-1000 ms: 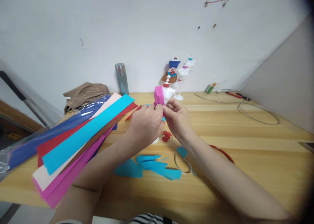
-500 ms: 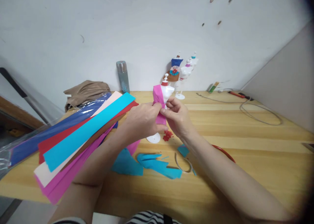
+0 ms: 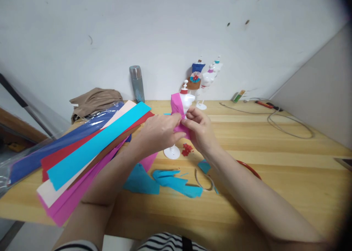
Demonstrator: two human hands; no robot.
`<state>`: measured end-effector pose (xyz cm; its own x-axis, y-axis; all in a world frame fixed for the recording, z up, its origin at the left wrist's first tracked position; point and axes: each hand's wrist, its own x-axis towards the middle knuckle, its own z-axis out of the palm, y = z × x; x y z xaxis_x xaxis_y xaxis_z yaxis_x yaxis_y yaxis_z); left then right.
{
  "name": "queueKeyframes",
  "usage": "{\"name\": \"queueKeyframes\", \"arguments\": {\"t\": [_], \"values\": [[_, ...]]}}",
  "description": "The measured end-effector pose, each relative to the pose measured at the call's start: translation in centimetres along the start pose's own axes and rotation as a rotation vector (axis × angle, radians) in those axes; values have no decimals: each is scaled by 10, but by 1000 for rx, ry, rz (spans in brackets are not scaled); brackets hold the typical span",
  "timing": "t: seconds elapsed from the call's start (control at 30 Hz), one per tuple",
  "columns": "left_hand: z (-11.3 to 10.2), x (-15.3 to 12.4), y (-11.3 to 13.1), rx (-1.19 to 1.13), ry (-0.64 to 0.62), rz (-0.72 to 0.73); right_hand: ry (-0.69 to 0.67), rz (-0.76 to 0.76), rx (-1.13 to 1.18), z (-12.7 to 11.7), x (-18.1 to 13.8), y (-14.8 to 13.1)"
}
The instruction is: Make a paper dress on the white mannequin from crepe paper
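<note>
My left hand [image 3: 159, 130] and my right hand [image 3: 200, 129] meet above the table, both pinching a strip of pink crepe paper [image 3: 176, 105] wrapped round a small white mannequin bust [image 3: 188, 100]. The bust's round white base [image 3: 172, 153] rests on the wooden table [image 3: 275, 163] just below my hands. More of the pink paper hangs down under my left wrist. A small red paper flower [image 3: 187, 149] lies beside the base.
A fan of long crepe paper sheets [image 3: 90, 144] in blue, red, cyan, cream and magenta lies at the left. Cyan scraps [image 3: 176, 181] and a red ring [image 3: 249, 168] lie near me. At the back stand a metal bottle [image 3: 136, 83], dressed mini mannequins [image 3: 202, 78], brown cloth [image 3: 95, 100] and a cable [image 3: 286, 124].
The pink strip has been drawn lower round the bust and my hands have shifted slightly, uncovering the white base. The view has tilted a little.
</note>
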<state>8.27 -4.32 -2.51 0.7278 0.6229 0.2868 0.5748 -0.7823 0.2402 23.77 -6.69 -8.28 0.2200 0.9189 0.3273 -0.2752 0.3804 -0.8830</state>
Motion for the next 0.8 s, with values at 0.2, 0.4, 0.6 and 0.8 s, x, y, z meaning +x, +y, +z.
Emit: {"name": "queueKeyframes", "arguments": {"t": [0.2,0.4,0.6,0.8], "values": [[-28,6,-18,-354,-9,-108,30,30,21,-1,1,2],[-15,20,-30,-643,100,-142,-13,40,26,-3,1,2],[10,33,-34,-1009,123,-128,-16,77,51,-6,4,1],[19,36,-40,-1118,132,-127,-34,79,89,-9,8,-1]]}}
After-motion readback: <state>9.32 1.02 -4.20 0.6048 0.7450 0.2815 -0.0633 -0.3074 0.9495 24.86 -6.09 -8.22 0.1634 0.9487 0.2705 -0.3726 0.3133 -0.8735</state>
